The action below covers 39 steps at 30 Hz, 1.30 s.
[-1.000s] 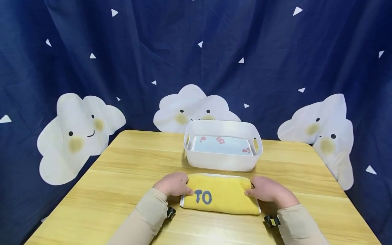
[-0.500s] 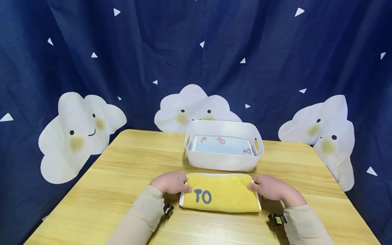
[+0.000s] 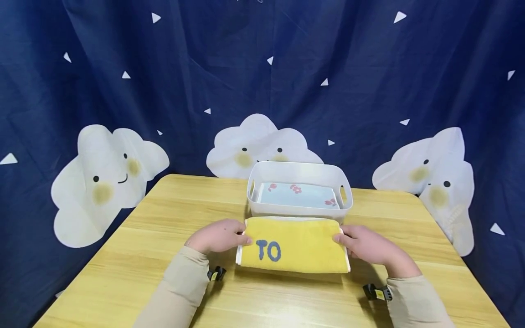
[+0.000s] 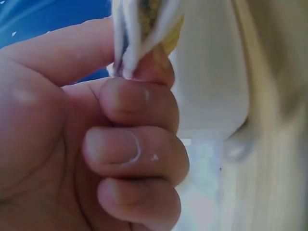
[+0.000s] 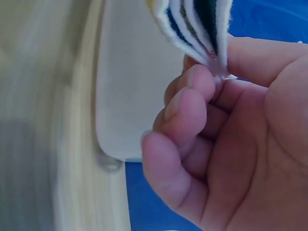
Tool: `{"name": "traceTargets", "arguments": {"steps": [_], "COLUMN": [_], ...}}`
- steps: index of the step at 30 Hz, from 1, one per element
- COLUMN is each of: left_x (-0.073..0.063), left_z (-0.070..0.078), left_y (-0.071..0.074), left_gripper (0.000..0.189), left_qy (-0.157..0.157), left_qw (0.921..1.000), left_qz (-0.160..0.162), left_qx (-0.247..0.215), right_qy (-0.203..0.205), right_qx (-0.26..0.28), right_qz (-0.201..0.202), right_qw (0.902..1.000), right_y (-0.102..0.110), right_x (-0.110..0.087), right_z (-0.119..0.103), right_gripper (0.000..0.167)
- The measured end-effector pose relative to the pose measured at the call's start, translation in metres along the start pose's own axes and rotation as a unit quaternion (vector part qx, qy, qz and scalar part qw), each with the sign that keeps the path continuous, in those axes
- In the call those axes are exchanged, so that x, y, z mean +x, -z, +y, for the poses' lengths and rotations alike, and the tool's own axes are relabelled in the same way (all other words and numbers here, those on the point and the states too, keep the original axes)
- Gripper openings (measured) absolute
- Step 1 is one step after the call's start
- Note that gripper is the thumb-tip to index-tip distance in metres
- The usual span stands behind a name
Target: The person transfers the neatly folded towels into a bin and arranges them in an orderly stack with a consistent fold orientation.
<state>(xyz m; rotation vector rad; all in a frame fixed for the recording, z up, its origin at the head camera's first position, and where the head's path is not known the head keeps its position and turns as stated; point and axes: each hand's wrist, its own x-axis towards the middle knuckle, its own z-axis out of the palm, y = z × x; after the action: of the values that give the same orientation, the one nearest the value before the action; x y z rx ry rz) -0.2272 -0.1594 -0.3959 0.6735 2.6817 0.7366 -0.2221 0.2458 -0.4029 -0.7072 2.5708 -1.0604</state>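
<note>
A folded yellow towel (image 3: pixel 305 246) with white edges and the blue letters "TO" hangs between the two hands, raised over the table. My left hand (image 3: pixel 221 235) pinches its left end between thumb and fingers, and my right hand (image 3: pixel 371 247) does the same at the right end. In the left wrist view the towel's layered white edge (image 4: pixel 130 43) sits under the thumb, other fingers curled. From the right wrist, several stacked layers of towel (image 5: pixel 211 29) show in the pinch. The towel's far edge overlaps the front of a white plastic basket (image 3: pixel 299 211).
Inside the basket lies a pale blue flat piece (image 3: pixel 297 197) with pink flowers. The basket, with a handle hole at each end, stands on a wooden table (image 3: pixel 143 255). A dark blue curtain (image 3: pixel 262 82) with clouds hangs behind.
Both hands have lifted the towel off the table and moved it forward, toward the basket. Its front edge now hangs above the tabletop with a shadow below. The basket stays put.
</note>
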Motion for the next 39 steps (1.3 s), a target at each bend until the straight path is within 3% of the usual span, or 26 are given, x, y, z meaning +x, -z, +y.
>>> {"name": "traceTargets", "arguments": {"steps": [8,18,24,31,39], "left_x": [-0.004,0.003,0.012,0.035,0.063], "left_z": [0.0,0.002,0.003,0.007,0.01], "left_y": [0.011,0.014,0.022,0.037,0.054], "left_gripper": [0.021,0.022,0.023,0.033,0.027], "left_qy": [-0.006,-0.043,-0.046,-0.036,0.009], "left_qw": [0.996,0.9886,0.9902,0.9938,0.9949], "left_qz": [0.031,0.055,0.063,0.075,0.074], "left_qx": [-0.084,-0.134,-0.116,-0.074,-0.069], "right_qy": [0.026,0.017,0.011,-0.012,-0.019], "right_qx": [0.048,0.024,-0.003,-0.054,-0.094], "right_qz": [0.05,0.121,0.134,0.146,0.126], "right_qw": [0.9973,0.9922,0.9909,0.9878,0.9874], "right_y": [0.005,0.01,0.016,0.037,0.061], "right_x": [-0.002,-0.001,0.005,0.022,0.045], "right_z": [-0.006,-0.006,-0.007,-0.007,-0.006], "right_gripper": [0.026,0.027,0.033,0.036,0.035]}}
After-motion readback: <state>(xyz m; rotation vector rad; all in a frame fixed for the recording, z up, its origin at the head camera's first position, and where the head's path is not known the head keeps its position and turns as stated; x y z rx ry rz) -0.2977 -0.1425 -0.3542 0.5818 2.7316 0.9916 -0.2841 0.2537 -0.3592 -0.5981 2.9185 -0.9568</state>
